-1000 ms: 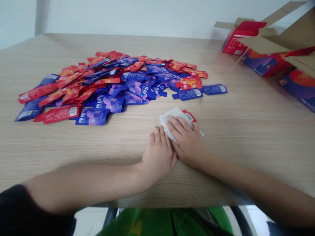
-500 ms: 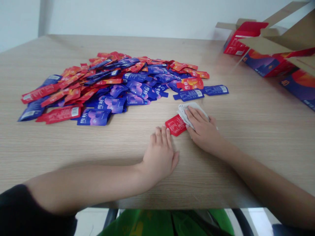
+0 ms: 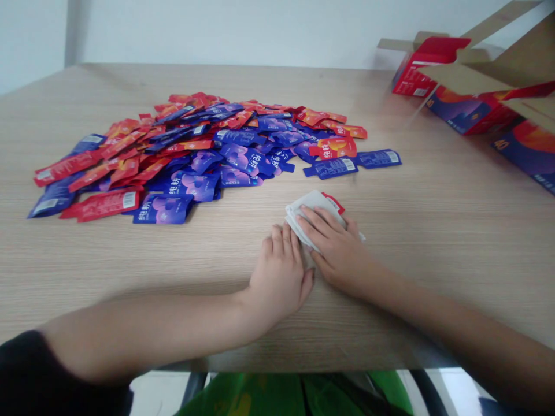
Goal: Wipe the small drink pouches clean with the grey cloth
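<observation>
My right hand [image 3: 336,242] presses a folded white cloth [image 3: 303,202] flat over a red sachet on the table. Only the sachet's barcode end [image 3: 335,202] shows past the cloth; the rest is covered. My left hand [image 3: 281,266] lies flat with its fingers stretched out, the fingertips at the cloth's left corner where the sachet's near end is hidden. Beyond both hands spreads a heap of red and blue sachets [image 3: 243,156], with a blue sachet [image 3: 332,167] at its near right edge.
Open cardboard boxes stand at the right: a red box [image 3: 416,75] at the back, a blue and red box [image 3: 459,110] before it, and another box [image 3: 526,150] at the frame's edge. A pale wall [image 3: 234,32] rises behind the wooden table [image 3: 130,260].
My right hand has slid the cloth left across the red sachet, covering its left part and baring its right end. My left hand has stayed in place.
</observation>
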Demonstrator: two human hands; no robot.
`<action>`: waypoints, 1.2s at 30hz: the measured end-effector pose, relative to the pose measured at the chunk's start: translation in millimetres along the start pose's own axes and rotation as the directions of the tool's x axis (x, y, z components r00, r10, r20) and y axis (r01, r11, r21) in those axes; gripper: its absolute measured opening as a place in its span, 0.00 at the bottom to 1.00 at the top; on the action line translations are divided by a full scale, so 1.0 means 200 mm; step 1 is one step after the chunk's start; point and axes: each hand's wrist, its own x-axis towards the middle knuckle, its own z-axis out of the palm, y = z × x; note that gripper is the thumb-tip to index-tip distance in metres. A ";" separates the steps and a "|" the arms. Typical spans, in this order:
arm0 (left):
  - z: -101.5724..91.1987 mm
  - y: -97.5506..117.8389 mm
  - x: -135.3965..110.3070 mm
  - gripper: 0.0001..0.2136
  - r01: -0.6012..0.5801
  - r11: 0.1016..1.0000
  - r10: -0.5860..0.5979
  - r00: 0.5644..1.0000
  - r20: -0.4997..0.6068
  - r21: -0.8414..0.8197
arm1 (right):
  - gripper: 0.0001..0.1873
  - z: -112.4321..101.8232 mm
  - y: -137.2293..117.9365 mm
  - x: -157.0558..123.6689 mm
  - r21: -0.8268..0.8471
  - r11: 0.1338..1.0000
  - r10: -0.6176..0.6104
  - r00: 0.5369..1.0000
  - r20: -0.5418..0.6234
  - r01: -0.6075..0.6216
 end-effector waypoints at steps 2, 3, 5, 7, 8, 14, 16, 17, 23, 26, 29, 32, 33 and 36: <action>0.00 0.00 0.00 0.33 0.000 1.000 0.000 1.000 -0.002 0.014 | 0.29 -0.01 0.04 0.01 -0.002 1.000 0.027 1.000 0.001 -0.027; 0.00 0.00 0.00 0.34 -0.001 1.000 0.001 1.000 -0.001 0.019 | 0.29 -0.01 0.06 0.01 -0.006 0.999 0.046 0.999 -0.001 -0.046; 0.01 0.00 0.00 0.34 0.001 1.000 -0.001 1.000 0.001 0.021 | 0.29 0.00 0.10 0.02 -0.017 0.996 0.087 0.996 -0.012 -0.087; 0.01 0.00 0.00 0.35 0.002 1.000 -0.002 1.000 0.004 0.018 | 0.30 0.00 0.14 0.04 -0.023 0.991 0.134 0.991 -0.022 -0.134; 0.01 0.00 0.00 0.35 0.004 1.000 -0.004 1.000 0.006 0.016 | 0.30 0.01 0.17 0.05 -0.023 0.987 0.160 0.987 -0.027 -0.160; 0.01 0.00 0.01 0.35 0.000 1.000 0.000 1.000 0.021 0.013 | 0.30 0.02 0.22 0.07 -0.025 0.972 0.233 0.972 -0.022 -0.233; 0.01 0.00 0.01 0.35 -0.001 1.000 0.001 1.000 0.023 0.008 | 0.31 0.02 0.19 0.07 -0.045 0.973 0.224 0.974 -0.025 -0.225; 0.01 0.00 0.01 0.35 -0.001 1.000 0.000 1.000 0.024 0.005 | 0.31 0.02 0.17 0.06 -0.052 0.976 0.212 0.977 -0.026 -0.213; 0.01 0.00 0.00 0.34 0.000 1.000 0.000 1.000 0.007 -0.019 | 0.32 0.02 0.02 0.02 -0.041 0.999 0.033 0.999 -0.012 -0.034; 0.01 -0.01 0.00 0.33 -0.002 1.000 0.002 1.000 0.003 -0.017 | 0.33 0.02 0.02 0.01 -0.009 1.000 -0.030 1.000 -0.008 0.030; 0.01 -0.01 0.00 0.34 -0.005 1.000 0.005 1.000 0.004 -0.003 | 0.32 0.00 0.06 0.02 0.013 1.000 -0.009 1.000 -0.010 0.009; 0.00 -0.01 0.00 0.34 -0.011 1.000 0.011 1.000 0.014 0.000 | 0.31 0.00 0.12 0.03 0.011 0.997 0.074 0.997 -0.008 -0.074; 0.00 -0.01 0.00 0.34 -0.011 1.000 0.011 1.000 0.015 -0.004 | 0.31 0.00 0.14 0.03 0.007 0.995 0.103 0.995 -0.008 -0.103; 0.01 -0.01 0.00 0.34 -0.003 1.000 0.003 1.000 0.014 -0.012 | 0.31 0.00 0.20 0.05 -0.002 0.983 0.183 0.983 -0.014 -0.183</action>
